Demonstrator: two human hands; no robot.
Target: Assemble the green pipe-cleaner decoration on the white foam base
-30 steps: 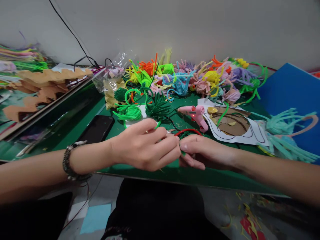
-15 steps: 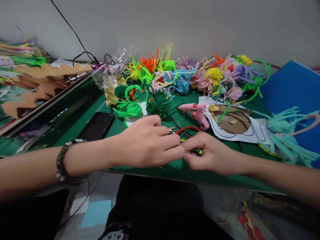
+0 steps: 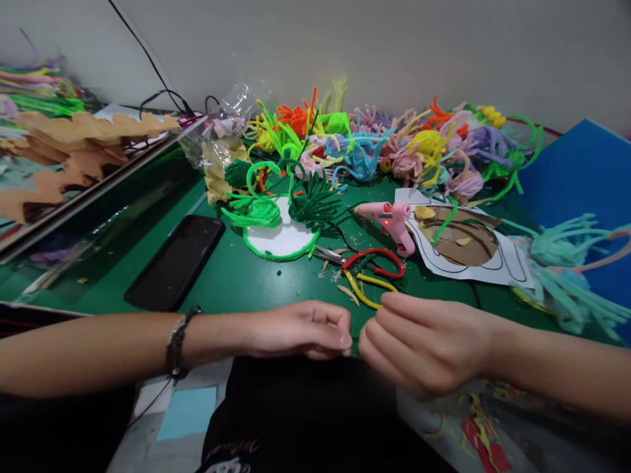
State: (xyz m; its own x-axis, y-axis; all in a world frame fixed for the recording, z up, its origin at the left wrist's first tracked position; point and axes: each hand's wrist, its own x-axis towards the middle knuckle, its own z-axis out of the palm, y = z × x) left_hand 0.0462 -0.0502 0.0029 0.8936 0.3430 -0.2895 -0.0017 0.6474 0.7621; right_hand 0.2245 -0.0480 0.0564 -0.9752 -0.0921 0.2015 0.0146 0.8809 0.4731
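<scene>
My left hand (image 3: 300,330) and my right hand (image 3: 424,343) meet fingertip to fingertip at the near edge of the green table (image 3: 236,276), over my lap. Both have curled, pinched fingers; whatever they pinch is too small or hidden to make out. Just beyond them lie red-handled scissors (image 3: 367,259) and yellow-handled pliers (image 3: 367,289). A white disc ringed with green pipe cleaner (image 3: 279,240) carries green pipe-cleaner tufts (image 3: 310,203). A pink glue gun (image 3: 389,220) lies to the right of it.
A black phone (image 3: 177,259) lies flat at left. A heap of coloured pipe-cleaner flowers (image 3: 374,148) runs along the wall. A paper template with brown pieces (image 3: 461,243), teal tufts (image 3: 566,256) and a blue board (image 3: 576,177) are at right; brown cut-outs (image 3: 73,148) at left.
Both hands have drawn back from beside the scissors to the table's near edge, uncovering the scissors, pliers and white disc. The camera has tilted slightly down.
</scene>
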